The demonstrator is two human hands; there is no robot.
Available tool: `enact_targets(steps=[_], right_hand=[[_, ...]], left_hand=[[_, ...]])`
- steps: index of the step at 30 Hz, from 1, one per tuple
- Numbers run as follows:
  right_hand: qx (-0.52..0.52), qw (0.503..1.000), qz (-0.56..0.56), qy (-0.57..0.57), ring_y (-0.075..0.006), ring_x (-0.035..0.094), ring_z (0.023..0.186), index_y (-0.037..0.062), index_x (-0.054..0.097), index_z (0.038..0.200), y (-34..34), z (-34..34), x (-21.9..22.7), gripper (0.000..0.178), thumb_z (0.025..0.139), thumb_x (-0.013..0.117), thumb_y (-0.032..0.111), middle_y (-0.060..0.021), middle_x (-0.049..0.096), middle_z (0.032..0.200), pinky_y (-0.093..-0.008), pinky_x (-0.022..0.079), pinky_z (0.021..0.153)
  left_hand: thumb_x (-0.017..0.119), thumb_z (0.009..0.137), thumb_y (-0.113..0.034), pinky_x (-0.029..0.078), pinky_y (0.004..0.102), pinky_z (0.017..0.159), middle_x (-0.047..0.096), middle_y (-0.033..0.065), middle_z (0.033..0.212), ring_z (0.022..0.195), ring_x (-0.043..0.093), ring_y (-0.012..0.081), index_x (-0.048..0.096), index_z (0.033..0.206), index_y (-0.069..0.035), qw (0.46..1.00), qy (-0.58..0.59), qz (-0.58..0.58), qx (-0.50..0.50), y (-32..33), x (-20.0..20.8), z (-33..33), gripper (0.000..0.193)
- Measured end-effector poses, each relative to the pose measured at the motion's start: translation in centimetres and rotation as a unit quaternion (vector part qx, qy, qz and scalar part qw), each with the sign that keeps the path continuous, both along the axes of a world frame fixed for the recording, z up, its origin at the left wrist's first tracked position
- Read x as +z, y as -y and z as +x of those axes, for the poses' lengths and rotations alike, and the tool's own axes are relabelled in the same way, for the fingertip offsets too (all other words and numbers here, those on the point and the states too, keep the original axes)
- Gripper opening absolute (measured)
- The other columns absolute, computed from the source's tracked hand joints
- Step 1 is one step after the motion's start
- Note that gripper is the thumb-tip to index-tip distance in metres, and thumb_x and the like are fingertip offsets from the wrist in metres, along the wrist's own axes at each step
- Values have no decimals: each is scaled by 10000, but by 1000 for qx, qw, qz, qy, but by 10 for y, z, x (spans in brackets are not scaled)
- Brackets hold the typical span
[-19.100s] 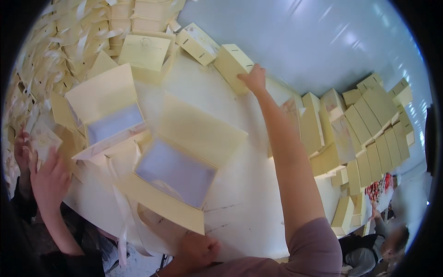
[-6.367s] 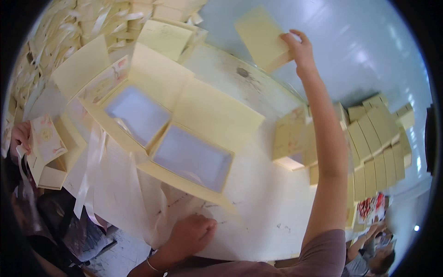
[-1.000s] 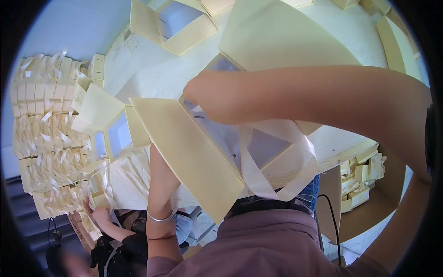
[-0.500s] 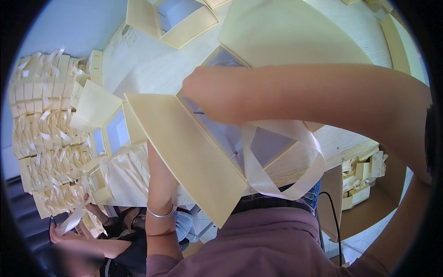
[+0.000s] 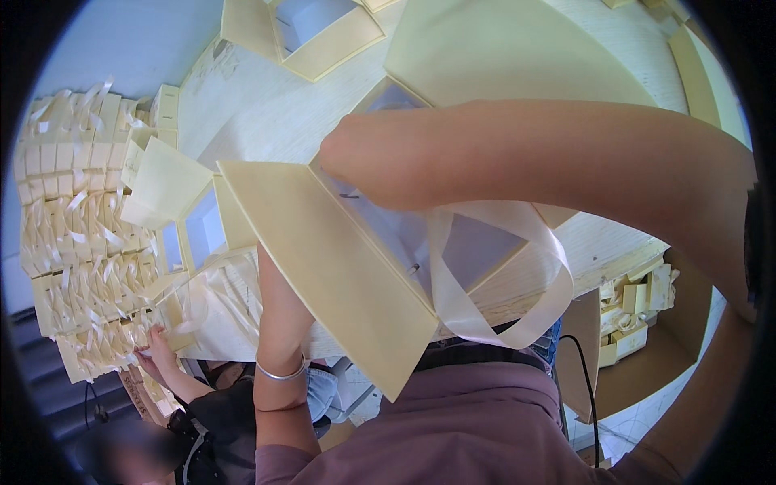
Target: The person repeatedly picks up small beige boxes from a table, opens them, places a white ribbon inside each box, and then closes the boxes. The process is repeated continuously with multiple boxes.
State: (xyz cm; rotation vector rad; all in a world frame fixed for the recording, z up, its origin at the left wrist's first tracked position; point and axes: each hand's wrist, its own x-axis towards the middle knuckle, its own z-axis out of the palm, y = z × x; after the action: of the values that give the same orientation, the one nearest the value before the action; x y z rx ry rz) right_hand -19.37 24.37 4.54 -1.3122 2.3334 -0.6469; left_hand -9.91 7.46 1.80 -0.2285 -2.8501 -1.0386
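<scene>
A large cream folding gift box [image 5: 339, 275] is tilted up close to my chest, its pale lined inside [image 5: 477, 242] facing me. A cream satin ribbon [image 5: 501, 311] hangs from it in a loop. My left forearm, with a silver bracelet [image 5: 279, 373], runs up under the box's wide flap, and my left hand is hidden behind that flap. My right arm [image 5: 525, 153] crosses over the box from the right. Its rounded end lies above the box's inside, and no right hand shows.
The white table [image 5: 250, 105] holds another open cream box [image 5: 315, 32] at the top. Stacks of flat cream boxes with ribbons [image 5: 73, 226] fill the left. Another person's hand [image 5: 153, 343] touches them at lower left. A brown carton [image 5: 638, 339] with small boxes stands at lower right.
My arms and the box have stayed almost in place. The ribbon loop has shifted slightly. The other person's hand has come up to the stacked boxes at lower left.
</scene>
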Motion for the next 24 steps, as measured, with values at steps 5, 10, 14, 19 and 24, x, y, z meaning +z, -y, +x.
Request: enact_targets(steps=[5,10,14,19,24], right_hand=[[9,997,-75,15,-365,584,724,-26,615,836,-1,-2,-9,233,658,479,-89,-212,601,790,-419,460,614],[-27,994,-56,92,-343,572,720,-27,597,802,9,-4,-13,174,678,479,-58,-199,594,798,-403,453,624],[6,995,-19,-100,-305,565,755,-29,561,806,-24,2,21,111,726,485,-19,-172,567,850,-366,450,665],[-72,958,-93,-261,-250,560,774,-15,545,836,-60,8,59,80,773,496,-8,-124,554,816,-301,453,668],[-184,856,-249,-413,-161,516,611,-51,570,889,-81,-11,102,154,816,502,67,-92,573,729,-248,443,565]], left_hand=[[603,718,-76,439,298,723,593,98,888,824,571,221,562,936,2,1000,0,-12,-19,-2,-1,-7,235],[597,723,-66,442,289,725,596,93,891,828,574,213,563,935,4,997,35,-75,5,4,-11,-7,226],[592,727,-59,444,281,727,598,89,894,831,575,207,564,934,6,990,85,-100,48,10,-1,0,219],[529,762,9,468,271,741,582,138,993,912,567,209,522,852,7,978,6,163,132,25,-5,13,91],[486,816,-54,490,365,821,543,211,1067,1039,521,277,457,771,-24,898,-124,405,119,29,-9,16,62]])
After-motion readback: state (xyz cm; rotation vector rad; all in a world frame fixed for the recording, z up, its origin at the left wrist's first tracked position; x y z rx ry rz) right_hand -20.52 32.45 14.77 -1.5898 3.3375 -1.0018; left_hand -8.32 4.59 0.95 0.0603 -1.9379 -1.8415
